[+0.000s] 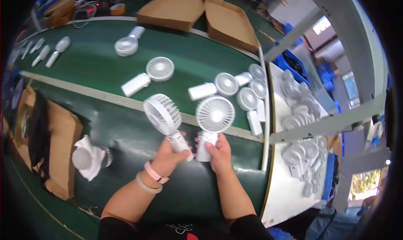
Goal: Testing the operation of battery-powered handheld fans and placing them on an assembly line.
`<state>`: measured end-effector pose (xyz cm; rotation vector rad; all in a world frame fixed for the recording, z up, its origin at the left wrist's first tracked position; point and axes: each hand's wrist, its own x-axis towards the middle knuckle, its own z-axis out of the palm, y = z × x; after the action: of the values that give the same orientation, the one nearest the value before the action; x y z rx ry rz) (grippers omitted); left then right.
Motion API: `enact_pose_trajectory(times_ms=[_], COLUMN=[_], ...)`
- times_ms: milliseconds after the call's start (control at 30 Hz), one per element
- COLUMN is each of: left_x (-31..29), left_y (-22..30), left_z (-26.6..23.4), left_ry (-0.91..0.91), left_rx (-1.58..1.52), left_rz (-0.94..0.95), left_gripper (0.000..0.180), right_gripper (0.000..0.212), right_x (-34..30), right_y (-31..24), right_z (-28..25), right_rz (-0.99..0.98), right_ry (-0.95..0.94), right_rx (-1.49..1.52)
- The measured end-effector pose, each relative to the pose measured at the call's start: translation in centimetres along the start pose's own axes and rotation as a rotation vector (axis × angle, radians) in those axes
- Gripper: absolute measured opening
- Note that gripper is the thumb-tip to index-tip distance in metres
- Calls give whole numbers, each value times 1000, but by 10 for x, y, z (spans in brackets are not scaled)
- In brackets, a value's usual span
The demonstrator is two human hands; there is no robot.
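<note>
In my left hand (168, 154) is a white handheld fan (161, 114), gripped by its handle with the round head tilted toward the upper left. My right hand (218, 152) holds a second white handheld fan (215, 114) upright by the handle, its grille facing me. The two fans are side by side and close together over the near green work surface (138, 135). Just beyond them on the green belt lie another fan (160, 69) to the left and a group of fans (226, 84) to the right.
Many fans (298, 156) crowd the white side table (281, 198) at right. An open cardboard box (172, 9) stands behind the belt. At left are a cardboard piece (63, 147) and a white cloth or bag (90, 158). A white rail (267, 114) and a metal beam (327, 124) edge the right side.
</note>
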<state>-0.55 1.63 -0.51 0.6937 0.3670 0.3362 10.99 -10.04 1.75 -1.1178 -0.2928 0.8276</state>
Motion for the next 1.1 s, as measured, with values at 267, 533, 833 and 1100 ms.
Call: enact_pose_trajectory(times_ms=[267,533,833,1100], left_x=[0,-1,-3,4], left_y=[1,8,8,10], left_z=[9,4,6,-3], left_ry=[-19,-67,-122,-434], left_rx=[61,1,-175,-582], left_rz=[-15,-113,-70,-252], left_gripper=[49,42,62,84], right_gripper=[39,35,44,43], right_x=[7,7,6,2], right_y=[0,-2,10,10], right_z=[-14,-15,-12,-6], right_rz=[-7,6,-115,-367], right_ry=[41,20,6,-198], right_rx=[5,37,-193,-507])
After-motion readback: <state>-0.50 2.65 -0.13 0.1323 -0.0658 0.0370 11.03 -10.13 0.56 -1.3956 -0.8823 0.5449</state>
